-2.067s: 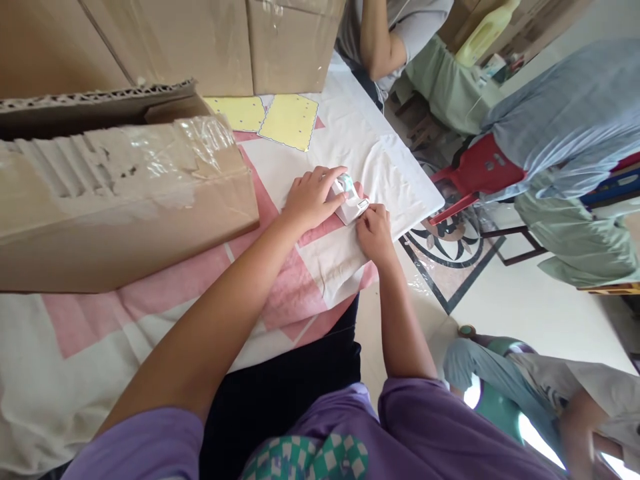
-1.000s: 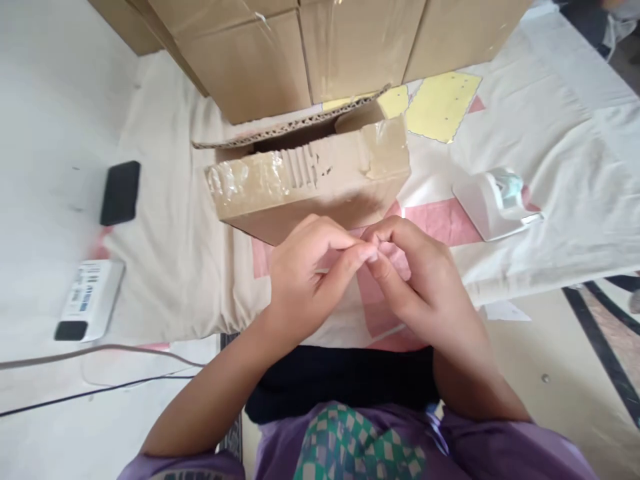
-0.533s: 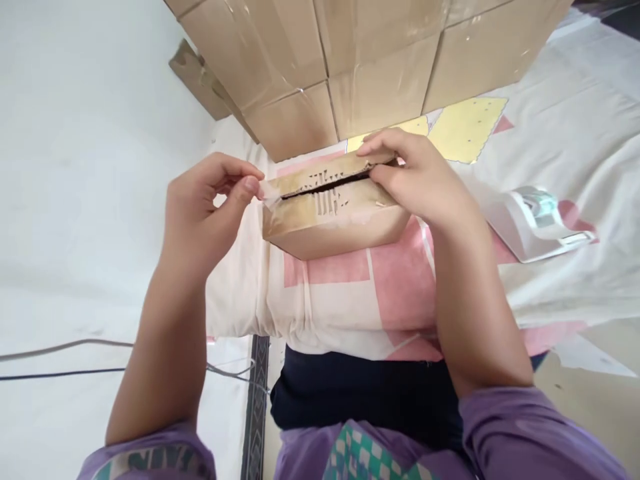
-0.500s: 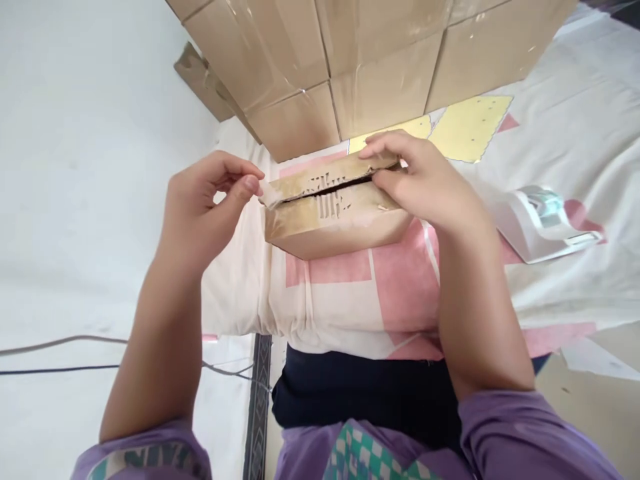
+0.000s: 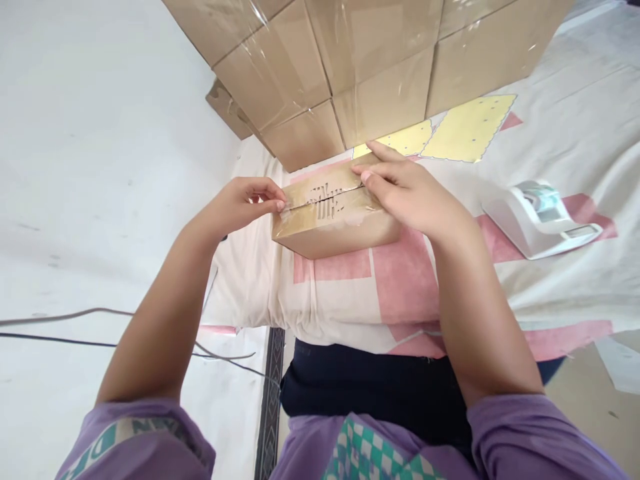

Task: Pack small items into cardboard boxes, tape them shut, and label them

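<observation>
Brown rectangular cardboard box [image 5: 345,233]: long axis left-right, right end farther
Left hand [image 5: 245,203]: pinching clear tape [image 5: 287,215]
Right hand [image 5: 407,193]: spread on top

1. A cream-and-pink cloth [image 5: 345,307] covers the table [image 5: 560,150].
2. On it, a small cardboard box [image 5: 345,232] stands near the middle.
3. A white tape dispenser [image 5: 530,230] sits to the right.
4. Yellow sheets [image 5: 467,132] lie before stacked cartons [image 5: 383,67], far side.
</observation>
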`<state>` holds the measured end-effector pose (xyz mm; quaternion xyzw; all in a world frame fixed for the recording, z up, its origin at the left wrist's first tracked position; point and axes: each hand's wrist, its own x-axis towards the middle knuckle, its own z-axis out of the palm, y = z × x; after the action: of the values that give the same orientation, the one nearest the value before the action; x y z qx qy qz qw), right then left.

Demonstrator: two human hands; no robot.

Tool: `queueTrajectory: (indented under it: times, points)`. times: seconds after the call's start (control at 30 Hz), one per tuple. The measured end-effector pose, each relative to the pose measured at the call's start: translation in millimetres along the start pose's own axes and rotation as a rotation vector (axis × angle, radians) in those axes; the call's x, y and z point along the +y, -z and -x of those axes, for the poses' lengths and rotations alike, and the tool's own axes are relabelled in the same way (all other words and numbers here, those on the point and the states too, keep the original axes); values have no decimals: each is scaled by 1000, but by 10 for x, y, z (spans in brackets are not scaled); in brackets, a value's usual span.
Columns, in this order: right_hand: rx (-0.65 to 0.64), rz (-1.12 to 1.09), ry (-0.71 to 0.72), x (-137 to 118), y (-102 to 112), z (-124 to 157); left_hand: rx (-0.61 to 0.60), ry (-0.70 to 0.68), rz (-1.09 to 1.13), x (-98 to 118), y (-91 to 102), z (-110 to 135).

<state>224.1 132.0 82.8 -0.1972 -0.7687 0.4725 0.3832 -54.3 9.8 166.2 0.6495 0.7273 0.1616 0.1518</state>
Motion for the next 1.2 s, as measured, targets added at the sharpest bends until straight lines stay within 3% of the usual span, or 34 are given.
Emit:
queueTrajectory:
  times: [0.27, 0.5, 0.6, 0.73, 0.8, 0.9, 1.07, 1.2]
  points:
    - [-33, 61, -1, 48, 13, -27, -22, -11, -157, -39, -14, -100]
    - [-23, 50, 20, 181, -10, -43, 21, 86, -142, -132, -38, -96]
    - [4, 47, 27, 292, -21, -48, 37, 171, -56, -188, -63, -90]
    - [15, 43, 58, 412, -30, -49, -77, 308, 167, -169, -144, -101]
    - [12, 43, 55, 429, -27, -47, -75, 351, 235, -131, -195, -100]
    - [-7, 54, 44, 411, -7, -38, -75, 360, 288, -112, -234, -87]
    - [-53, 85, 27, 357, 20, -30, -219, 308, 334, -158, -171, -56]
    - [-89, 74, 8, 342, 35, -41, -203, 306, 387, -144, -168, -63]
